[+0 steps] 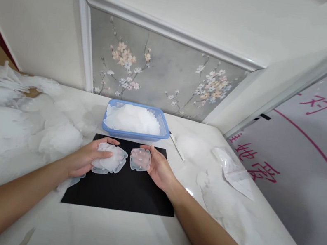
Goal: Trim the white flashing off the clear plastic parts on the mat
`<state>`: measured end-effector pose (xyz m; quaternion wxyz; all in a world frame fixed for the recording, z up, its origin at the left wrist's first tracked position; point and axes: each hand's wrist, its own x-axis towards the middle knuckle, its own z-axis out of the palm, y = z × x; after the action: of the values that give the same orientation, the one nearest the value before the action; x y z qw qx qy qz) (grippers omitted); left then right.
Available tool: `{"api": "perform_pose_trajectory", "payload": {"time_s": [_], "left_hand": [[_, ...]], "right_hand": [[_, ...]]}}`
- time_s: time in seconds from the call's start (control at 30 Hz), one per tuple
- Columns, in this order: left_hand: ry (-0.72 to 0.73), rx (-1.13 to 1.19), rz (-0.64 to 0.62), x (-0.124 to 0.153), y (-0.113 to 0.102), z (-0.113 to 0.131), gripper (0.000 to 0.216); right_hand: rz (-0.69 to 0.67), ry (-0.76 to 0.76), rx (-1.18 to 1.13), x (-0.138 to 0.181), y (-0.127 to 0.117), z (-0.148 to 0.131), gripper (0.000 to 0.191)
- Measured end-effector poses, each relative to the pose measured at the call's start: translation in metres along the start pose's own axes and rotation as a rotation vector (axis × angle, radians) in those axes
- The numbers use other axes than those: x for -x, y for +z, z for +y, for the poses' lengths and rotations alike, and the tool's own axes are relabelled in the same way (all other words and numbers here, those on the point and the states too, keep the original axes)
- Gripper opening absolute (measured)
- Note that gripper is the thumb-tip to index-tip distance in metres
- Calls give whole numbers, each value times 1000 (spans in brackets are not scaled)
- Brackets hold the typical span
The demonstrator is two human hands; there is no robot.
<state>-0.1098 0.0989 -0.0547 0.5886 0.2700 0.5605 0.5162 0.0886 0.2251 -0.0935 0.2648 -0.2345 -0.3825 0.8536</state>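
My left hand (87,158) is closed on a small stack of translucent, whitish flat pieces (113,158) with notched edges and small raised dots. Its thumb lies across the top of the stack. A single translucent piece (140,159) of the same squarish shape is pinched at its right edge by my right hand (159,167). Both hands hover over a black mat (126,195), and the two holdings are a short gap apart. Under my left wrist, another translucent piece (77,180) lies partly hidden.
Behind the mat a blue basket (134,135) holds a heap of white pieces (135,118). More translucent pieces (58,134) pile up along the left of the white table (119,236). A thin pen-like tool (178,146) lies right of the basket, and a clear plastic bag (233,172) beyond it.
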Motion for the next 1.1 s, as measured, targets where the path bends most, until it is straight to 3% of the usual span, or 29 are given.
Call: {"api": "perform_pose_trajectory", "payload": {"time_s": [0.3, 0.43, 0.53, 0.6, 0.67, 0.77, 0.9, 1.1], "left_hand": [[8, -1, 16, 1, 0, 1, 56], [5, 3, 18, 2, 1, 0, 55], [15, -1, -9, 2, 2, -1, 54], [26, -7, -26, 3, 2, -1, 54], [37, -11, -34, 3, 2, -1, 52], [42, -10, -24, 4, 3, -1, 47], [34, -23, -22, 6, 4, -1, 44], [15, -12, 6, 6, 7, 1, 43]], "right_hand": [[11, -22, 139, 3, 3, -2, 34], [6, -189, 563, 10, 7, 1, 25], [-105, -308, 909, 18, 14, 5, 37], [-193, -325, 1011, 21, 18, 7, 36], [-214, -327, 1039, 21, 19, 8, 26], [-116, -332, 1011, 18, 16, 8, 20], [-9, -321, 937, 13, 10, 5, 21], [-19, -291, 830, 13, 6, 4, 35]]}}
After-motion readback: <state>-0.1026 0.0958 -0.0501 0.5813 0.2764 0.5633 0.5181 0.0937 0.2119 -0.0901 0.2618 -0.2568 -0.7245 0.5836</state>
